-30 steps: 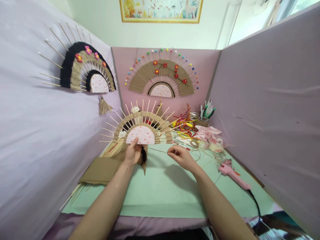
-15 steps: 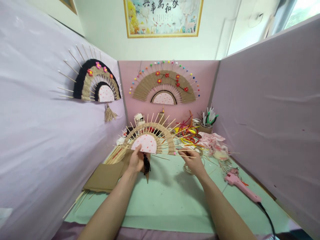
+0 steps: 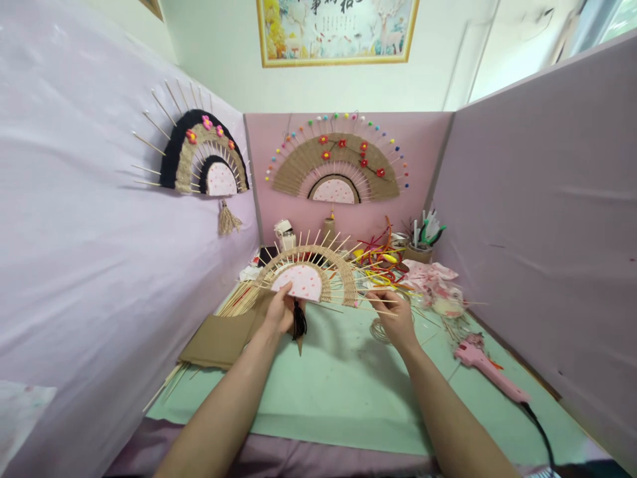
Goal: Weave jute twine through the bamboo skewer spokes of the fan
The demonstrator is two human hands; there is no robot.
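My left hand [image 3: 280,312] holds a half-woven fan [image 3: 318,273] upright by its pink dotted base, a black tassel [image 3: 299,325] dangling beside the fingers. The fan has wooden skewer ribs and a band of jute twine woven across them. My right hand [image 3: 393,312] is at the fan's right end, fingers pinched on the jute twine among the skewer tips. A loose coil of jute twine [image 3: 380,329] lies on the green mat [image 3: 328,392] just under that hand.
Brown cardboard [image 3: 219,340] and loose skewers lie at left. A pink glue gun [image 3: 485,368] with black cord lies at right. Coloured pipe cleaners [image 3: 381,259], a tool cup [image 3: 419,247] and pink fabric [image 3: 435,279] crowd the back. Two finished fans hang on the partition walls.
My right hand moved from the mat up to the fan's right end and took hold among the skewers. The fan shifted slightly right and the view rose.
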